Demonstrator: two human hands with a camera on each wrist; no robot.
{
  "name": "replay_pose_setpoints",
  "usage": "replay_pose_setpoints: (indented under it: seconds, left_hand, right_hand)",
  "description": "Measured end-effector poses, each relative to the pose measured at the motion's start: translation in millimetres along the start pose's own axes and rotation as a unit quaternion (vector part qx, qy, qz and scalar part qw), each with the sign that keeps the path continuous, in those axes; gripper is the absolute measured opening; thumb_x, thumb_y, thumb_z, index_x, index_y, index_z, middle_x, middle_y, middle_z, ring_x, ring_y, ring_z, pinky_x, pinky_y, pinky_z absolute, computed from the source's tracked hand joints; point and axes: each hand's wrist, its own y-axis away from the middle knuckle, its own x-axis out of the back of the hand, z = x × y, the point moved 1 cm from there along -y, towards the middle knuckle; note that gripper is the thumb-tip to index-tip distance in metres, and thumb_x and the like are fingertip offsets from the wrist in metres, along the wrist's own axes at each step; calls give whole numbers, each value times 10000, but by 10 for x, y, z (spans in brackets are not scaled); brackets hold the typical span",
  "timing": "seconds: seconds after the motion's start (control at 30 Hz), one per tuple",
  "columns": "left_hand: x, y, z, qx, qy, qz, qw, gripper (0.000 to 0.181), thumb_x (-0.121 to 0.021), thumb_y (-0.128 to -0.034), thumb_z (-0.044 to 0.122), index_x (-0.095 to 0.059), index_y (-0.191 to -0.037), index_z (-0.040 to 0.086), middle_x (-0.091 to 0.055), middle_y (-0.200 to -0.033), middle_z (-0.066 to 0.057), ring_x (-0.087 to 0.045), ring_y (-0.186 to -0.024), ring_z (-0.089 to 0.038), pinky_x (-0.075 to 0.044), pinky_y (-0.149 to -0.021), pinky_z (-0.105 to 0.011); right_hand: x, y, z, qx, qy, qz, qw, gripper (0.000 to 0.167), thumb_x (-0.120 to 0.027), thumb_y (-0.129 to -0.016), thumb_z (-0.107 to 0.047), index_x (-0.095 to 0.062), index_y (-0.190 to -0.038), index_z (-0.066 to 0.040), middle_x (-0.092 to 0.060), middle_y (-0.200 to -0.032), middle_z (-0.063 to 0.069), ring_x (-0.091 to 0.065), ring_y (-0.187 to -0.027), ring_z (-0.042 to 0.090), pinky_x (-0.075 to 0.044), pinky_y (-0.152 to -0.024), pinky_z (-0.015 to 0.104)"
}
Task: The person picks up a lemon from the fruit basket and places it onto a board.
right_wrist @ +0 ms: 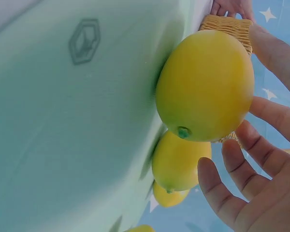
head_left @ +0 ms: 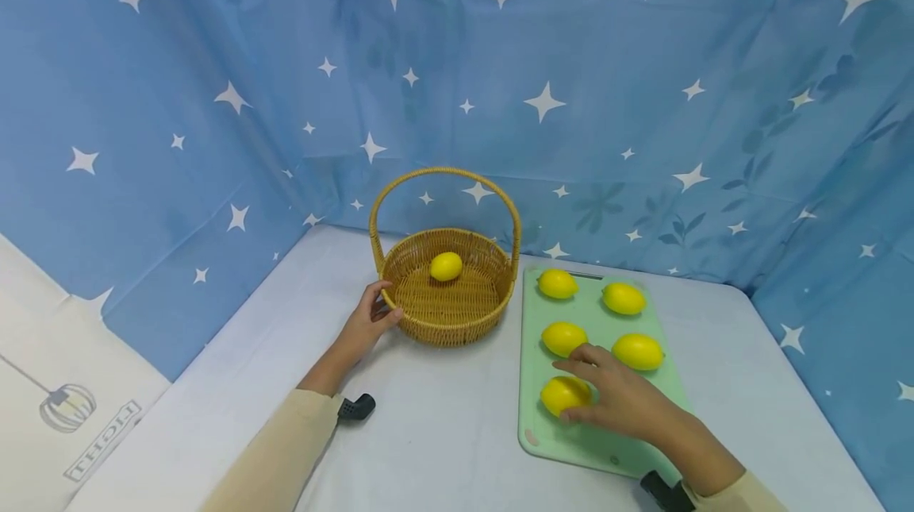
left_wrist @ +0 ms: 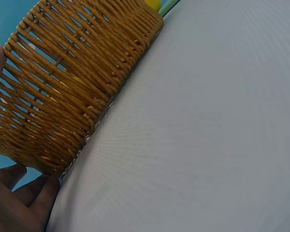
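Observation:
A brown wicker basket (head_left: 443,331) with a tall arched handle stands toward the back, one lemon (head_left: 446,267) lying inside. My left hand (head_left: 366,325) holds the basket's left side, thumb at the front rim and fingers round the side. On a light green cutting board (head_left: 585,452) lie several yellow lemons. My right hand (head_left: 617,393) is spread round the nearest lemon (head_left: 562,395), which still rests on the board. In the right wrist view, the thumb and fingers curve loosely beside that lemon (right_wrist: 205,84); firm contact is not visible.
Other lemons on the board sit just beyond my right hand, including a middle-left lemon (head_left: 564,338) and a middle-right lemon (head_left: 639,352). A white cloth (head_left: 443,433) covers the table. Behind it hangs a blue curtain (head_left: 457,59) with white stars.

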Motion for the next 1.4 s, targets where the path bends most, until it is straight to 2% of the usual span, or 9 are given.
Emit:
replay_pose_setpoints:
  seconds: [0.17, 0.4, 0.7, 0.83, 0.97, 1.17, 1.23, 1.3, 1.4]
  left_hand:
    - [-15, -20, -103, -150, -236, 172, 9995, 694, -642, -956, 330, -250, -1498, 144, -188, -1572, -148, -339, -1369, -380, -384, -1063, -461]
    - [-16, -37, -118, -224, -336, 192, 9990, 674, -637, -964, 294, -254, -1494, 130, -188, -1571, -159, -326, -1374, -390, -376, -1065, -478]
    - [23, -61, -73, -62, -218, 119, 9997, 677, -628, -972, 256, -233, -1505, 126, -162, -1581, -151, -300, -1388, -378, -348, -1087, -464]
    - [-3, 22, 67, 4, -165, 39, 9999, 641, -610, -981, 187, -236, -1497, 116, -150, -1578, -193, -300, -1380, -413, -356, -1081, -473]
    - [-49, 95, 226, -67, -140, -43, 9999, 612, -602, -985, 169, -251, -1482, 110, -151, -1573, -223, -313, -1366, -436, -377, -1069, -471]
    - [-56, 107, 236, -64, -157, -69, 9998, 608, -609, -983, 201, -257, -1473, 126, -148, -1573, -229, -327, -1361, -428, -386, -1062, -462]
    - [-46, 113, 249, -33, -168, -50, 9998, 606, -614, -980, 211, -264, -1470, 136, -158, -1570, -228, -330, -1360, -425, -384, -1063, -455]
    - [-30, 95, 222, 18, -166, -38, 9999, 614, -619, -978, 226, -264, -1472, 139, -159, -1573, -216, -330, -1364, -414, -381, -1066, -447]
    - [-15, 35, 97, 62, -168, -23, 9998, 646, -620, -977, 234, -240, -1489, 126, -135, -1583, -205, -320, -1370, -410, -376, -1069, -448]
  right_hand:
    - [31, -30, -14, 90, 107, -40, 9999, 693, -711, -791, -601, -612, -1318, -162, -489, -1163, -48, -462, -950, 116, -486, -762, 333]
    - [75, -126, -74, 467, 215, -112, 9986, 596, -740, -824, -505, -631, -1292, -152, -498, -1135, -67, -449, -923, 84, -472, -758, 297]
    - [104, -420, -227, 1282, 566, -482, 9890, 558, -726, -844, -492, -634, -1292, -172, -498, -1123, -88, -473, -983, 95, -490, -799, 273]
    - [123, -568, -274, 1583, 617, -561, 9839, 555, -720, -849, -498, -631, -1286, -166, -512, -1118, -66, -494, -993, 124, -498, -801, 277]
    - [171, -711, -290, 1539, 590, -720, 9837, 539, -715, -859, -488, -621, -1294, -183, -514, -1142, -59, -497, -1017, 124, -501, -823, 288]
    - [274, -941, -333, 1341, 512, -908, 9855, 546, -694, -883, -467, -599, -1334, -174, -527, -1230, -31, -488, -1112, 140, -485, -923, 330]
    - [307, -1042, -367, 1344, 519, -882, 9856, 549, -693, -888, -457, -598, -1335, -152, -533, -1212, -28, -494, -1093, 148, -487, -911, 336]
    - [328, -1138, -406, 1363, 531, -830, 9858, 550, -691, -893, -448, -598, -1334, -133, -540, -1197, -14, -501, -1073, 152, -490, -896, 335]
    - [324, -1255, -451, 1400, 594, -803, 9851, 543, -684, -902, -438, -602, -1327, -110, -547, -1120, -3, -489, -972, 130, -491, -810, 310]
